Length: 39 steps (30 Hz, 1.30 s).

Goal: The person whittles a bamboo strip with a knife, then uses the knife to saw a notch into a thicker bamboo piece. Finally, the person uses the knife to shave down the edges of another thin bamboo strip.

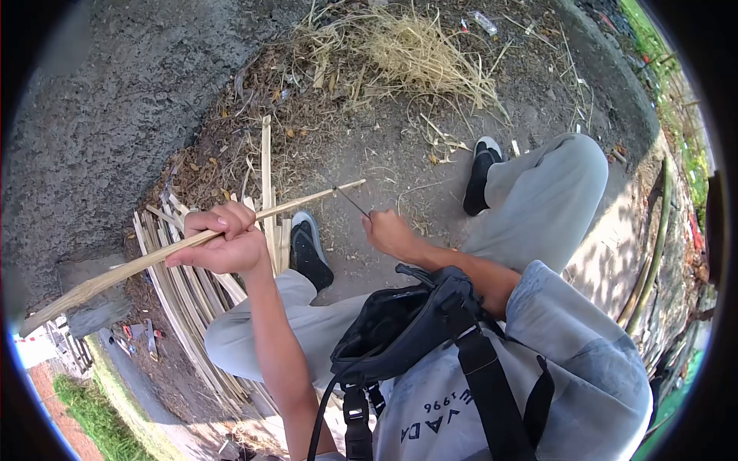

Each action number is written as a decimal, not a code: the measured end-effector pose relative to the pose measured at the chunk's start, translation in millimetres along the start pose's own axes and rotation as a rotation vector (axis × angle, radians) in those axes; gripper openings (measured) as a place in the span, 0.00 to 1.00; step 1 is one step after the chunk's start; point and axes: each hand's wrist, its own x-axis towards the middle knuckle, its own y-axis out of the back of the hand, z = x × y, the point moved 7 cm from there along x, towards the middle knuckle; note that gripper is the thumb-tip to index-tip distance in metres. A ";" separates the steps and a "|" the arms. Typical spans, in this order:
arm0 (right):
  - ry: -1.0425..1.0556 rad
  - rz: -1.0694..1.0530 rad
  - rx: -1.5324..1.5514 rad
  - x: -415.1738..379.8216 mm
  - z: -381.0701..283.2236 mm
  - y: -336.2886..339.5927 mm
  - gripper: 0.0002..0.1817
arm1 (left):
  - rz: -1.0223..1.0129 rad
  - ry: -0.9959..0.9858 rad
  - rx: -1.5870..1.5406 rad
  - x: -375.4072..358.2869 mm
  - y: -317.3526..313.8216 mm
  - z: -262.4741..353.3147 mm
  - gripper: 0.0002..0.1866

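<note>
My left hand (pixel 223 240) is closed around a long bamboo strip (pixel 115 275), which slants from the lower left up toward the middle, its thin end over the dirt ground. My right hand (pixel 390 234) grips a knife, its handle hidden in the fist. The thin dark knife blade (pixel 353 203) reaches up and left from that fist and meets the strip close to its thin end. Below my left hand lies a bundle of split bamboo strips (pixel 181 307), beside my left knee.
A heap of pale shavings (pixel 419 58) lies ahead on the littered ground. The rough grey concrete (pixel 146 84) rises at the left. My shoes (pixel 310 250) rest on the dirt, and a black bag (pixel 392 323) hangs at my chest. Green poles (pixel 655 246) lie at right.
</note>
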 end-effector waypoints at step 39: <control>-0.293 -0.120 -0.175 13.8 80.6 -20.8 0.15 | -0.065 0.008 -0.011 5.8 -3.8 -1.5 0.40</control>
